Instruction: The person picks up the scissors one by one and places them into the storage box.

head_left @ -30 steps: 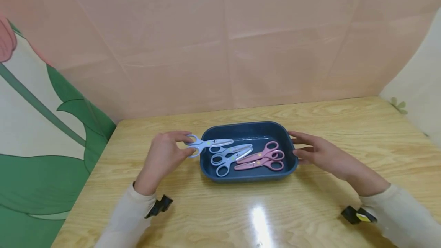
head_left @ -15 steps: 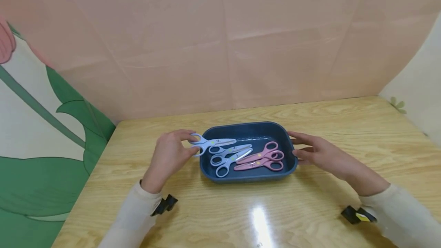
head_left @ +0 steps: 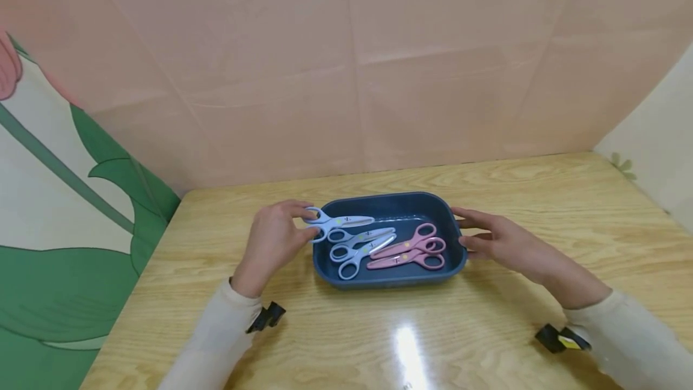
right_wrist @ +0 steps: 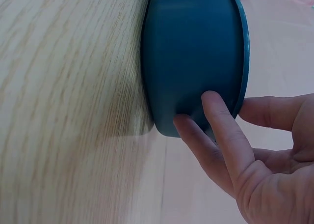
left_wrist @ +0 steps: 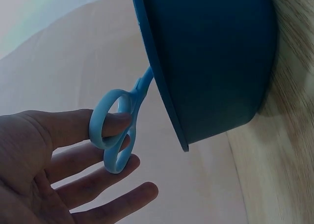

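Observation:
Light blue scissors (head_left: 346,221) extend over the left rim of a dark blue tub (head_left: 387,281), their blades above its inside. My left hand (head_left: 273,239) holds them by the handle loops, as the left wrist view shows with the thumb at one loop (left_wrist: 100,118) and other fingers at the second. Beneath lie more light blue scissors (head_left: 357,254) in the tub's left half, and pink scissors (head_left: 408,248) in its right half. At the tub's right end my right hand (head_left: 503,242) touches the outer wall with mostly straight fingers (right_wrist: 223,123).
A wood-grain table (head_left: 335,342) bears the tub and shows a bright reflection in front. Behind rises a pink-beige wall covering (head_left: 352,77). A panel with painted green leaves (head_left: 59,281) stands at the left, a pale panel (head_left: 666,137) at the right.
My left hand has moved a little to the right with the light blue scissors, bringing them further over the tub. My right hand stays at the tub's right end.

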### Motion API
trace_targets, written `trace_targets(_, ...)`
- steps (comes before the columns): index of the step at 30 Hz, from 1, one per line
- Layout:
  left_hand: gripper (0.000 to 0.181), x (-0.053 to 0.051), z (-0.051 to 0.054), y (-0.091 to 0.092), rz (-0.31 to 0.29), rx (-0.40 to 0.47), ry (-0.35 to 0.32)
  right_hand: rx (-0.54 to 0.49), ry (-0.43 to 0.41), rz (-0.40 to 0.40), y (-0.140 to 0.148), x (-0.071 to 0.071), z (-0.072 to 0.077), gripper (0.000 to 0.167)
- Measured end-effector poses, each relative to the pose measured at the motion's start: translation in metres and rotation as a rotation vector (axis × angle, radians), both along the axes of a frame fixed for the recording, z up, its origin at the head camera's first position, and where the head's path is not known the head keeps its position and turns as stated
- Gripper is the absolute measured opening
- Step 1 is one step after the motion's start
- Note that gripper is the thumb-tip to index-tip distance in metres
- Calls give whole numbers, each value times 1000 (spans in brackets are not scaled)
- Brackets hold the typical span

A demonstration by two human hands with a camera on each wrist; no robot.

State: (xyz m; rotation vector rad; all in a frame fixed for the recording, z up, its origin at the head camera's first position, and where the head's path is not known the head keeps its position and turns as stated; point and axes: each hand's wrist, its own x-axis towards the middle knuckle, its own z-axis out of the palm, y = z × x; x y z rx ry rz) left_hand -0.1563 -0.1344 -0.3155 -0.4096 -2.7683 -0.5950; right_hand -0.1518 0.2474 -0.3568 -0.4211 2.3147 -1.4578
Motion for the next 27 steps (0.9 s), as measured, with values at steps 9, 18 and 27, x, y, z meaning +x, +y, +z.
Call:
trace_targets(9, 15, -2, -6, 7, 16, -20, 21, 14, 18, 11, -1, 2, -1, 65)
trace_targets(18, 18, -3, -8, 19, 1, -105, 6, 27, 12, 5, 0, 2, 0, 65)
trace_targets(27, 18, -4, -9, 28, -10, -160, -48, 44, 4, -3, -2, 1, 1, 65)
